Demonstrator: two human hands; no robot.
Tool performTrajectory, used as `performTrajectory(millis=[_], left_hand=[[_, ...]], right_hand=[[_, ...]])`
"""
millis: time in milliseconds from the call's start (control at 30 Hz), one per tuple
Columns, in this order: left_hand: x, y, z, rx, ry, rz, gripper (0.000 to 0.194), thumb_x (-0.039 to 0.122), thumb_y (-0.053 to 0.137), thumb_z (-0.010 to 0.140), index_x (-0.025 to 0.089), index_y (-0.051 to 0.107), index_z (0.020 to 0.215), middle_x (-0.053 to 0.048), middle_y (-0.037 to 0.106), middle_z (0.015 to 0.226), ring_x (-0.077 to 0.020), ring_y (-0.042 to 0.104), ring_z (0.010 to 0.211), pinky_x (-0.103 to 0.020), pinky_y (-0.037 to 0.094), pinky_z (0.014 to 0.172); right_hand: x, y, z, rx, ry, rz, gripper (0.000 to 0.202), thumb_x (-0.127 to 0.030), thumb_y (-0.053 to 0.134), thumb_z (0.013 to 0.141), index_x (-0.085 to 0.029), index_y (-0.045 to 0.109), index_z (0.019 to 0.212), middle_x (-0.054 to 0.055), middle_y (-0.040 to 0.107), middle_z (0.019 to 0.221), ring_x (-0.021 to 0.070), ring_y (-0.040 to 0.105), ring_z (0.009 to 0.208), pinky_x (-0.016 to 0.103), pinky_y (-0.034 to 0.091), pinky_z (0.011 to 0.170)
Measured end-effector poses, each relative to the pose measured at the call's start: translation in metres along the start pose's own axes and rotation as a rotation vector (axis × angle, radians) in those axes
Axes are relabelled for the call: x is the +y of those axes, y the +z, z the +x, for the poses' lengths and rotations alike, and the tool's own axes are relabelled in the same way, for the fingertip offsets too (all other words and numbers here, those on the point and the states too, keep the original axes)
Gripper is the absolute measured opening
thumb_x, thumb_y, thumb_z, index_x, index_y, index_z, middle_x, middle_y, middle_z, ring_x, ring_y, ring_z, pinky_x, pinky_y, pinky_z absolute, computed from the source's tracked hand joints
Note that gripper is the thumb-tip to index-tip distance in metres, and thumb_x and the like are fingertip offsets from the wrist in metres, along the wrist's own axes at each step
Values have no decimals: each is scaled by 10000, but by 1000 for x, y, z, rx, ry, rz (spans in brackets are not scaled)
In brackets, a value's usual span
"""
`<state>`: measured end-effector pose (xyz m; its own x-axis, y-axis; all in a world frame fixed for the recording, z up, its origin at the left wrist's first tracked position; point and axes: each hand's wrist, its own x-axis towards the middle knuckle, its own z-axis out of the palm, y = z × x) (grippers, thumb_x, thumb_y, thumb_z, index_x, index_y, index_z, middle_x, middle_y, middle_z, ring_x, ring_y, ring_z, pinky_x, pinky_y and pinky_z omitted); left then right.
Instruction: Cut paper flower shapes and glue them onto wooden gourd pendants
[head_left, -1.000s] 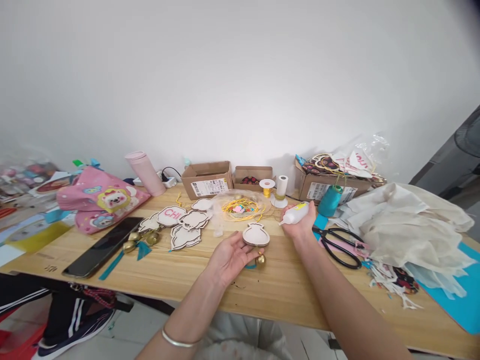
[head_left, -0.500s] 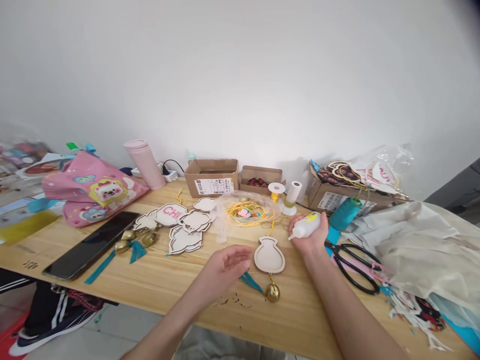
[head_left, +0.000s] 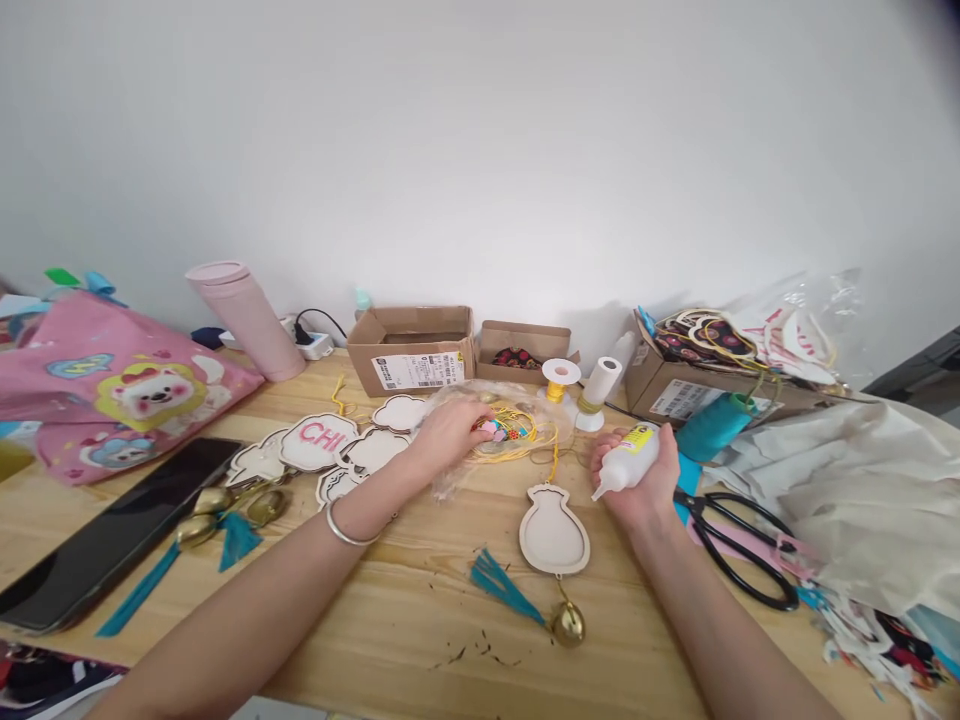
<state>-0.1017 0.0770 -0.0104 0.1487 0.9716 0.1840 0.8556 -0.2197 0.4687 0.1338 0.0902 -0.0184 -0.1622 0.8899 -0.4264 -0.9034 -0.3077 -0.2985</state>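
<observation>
The right hand (head_left: 643, 505) curled around a white plastic squeeze bottle (head_left: 630, 462), presumably light, yielding and best gripped mid-body. The left hand (head_left: 451, 440), fingers bunched, met coiled yellow cord (head_left: 529, 424); any hold was indiscernible. A pale, pouch-shaped wooden plaque (head_left: 555, 535), probably stiff, lay on the surface (head_left: 360, 620).

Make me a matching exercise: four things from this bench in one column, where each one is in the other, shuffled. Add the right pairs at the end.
Things
1. Yellow-labelled bottle
2. Left hand
3. Pouch-shaped piece
4. Black-handled scissors

Places
A. Lying flat between the forearms, with a gold bell at its near end
B. Lying to the right of the right hand
C. Gripped in the right hand
D. At the coil of yellow cord

Pairs
1-C, 2-D, 3-A, 4-B
</observation>
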Motion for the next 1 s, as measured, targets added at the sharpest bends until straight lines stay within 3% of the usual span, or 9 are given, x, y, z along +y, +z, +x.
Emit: performTrajectory(millis=[233,567,800,1000], left_hand=[[-8,12,-2,32,-120,-49,197,363,585,766,187,674,776,-10,635,656,-163,541,590,-260,345,550],[-9,11,-3,68,-183,-196,217,382,596,735,196,659,643,-4,647,596,-165,546,565,-258,331,519],[-11,13,-1,118,-227,-353,196,368,579,734,179,621,705,-12,666,615,-163,594,573,-255,401,538],[-15,16,0,183,-229,-453,217,314,673,642,161,645,793,-28,694,724,-162,626,668,-251,446,602]], right_hand=[[0,0,1,28,-4,4,396,-574,399,785,-183,420,724,-32,447,576,74,467,452,176,464,390],[1,1,0,22,-9,6,392,-573,407,779,-189,409,702,-38,439,560,73,462,445,175,460,381],[2,2,-1,4,-9,18,380,-567,415,784,-193,410,717,-40,452,560,75,475,437,174,464,382],[2,1,0,19,-13,3,393,-583,407,780,-194,410,718,-40,456,553,72,478,431,175,467,382]])
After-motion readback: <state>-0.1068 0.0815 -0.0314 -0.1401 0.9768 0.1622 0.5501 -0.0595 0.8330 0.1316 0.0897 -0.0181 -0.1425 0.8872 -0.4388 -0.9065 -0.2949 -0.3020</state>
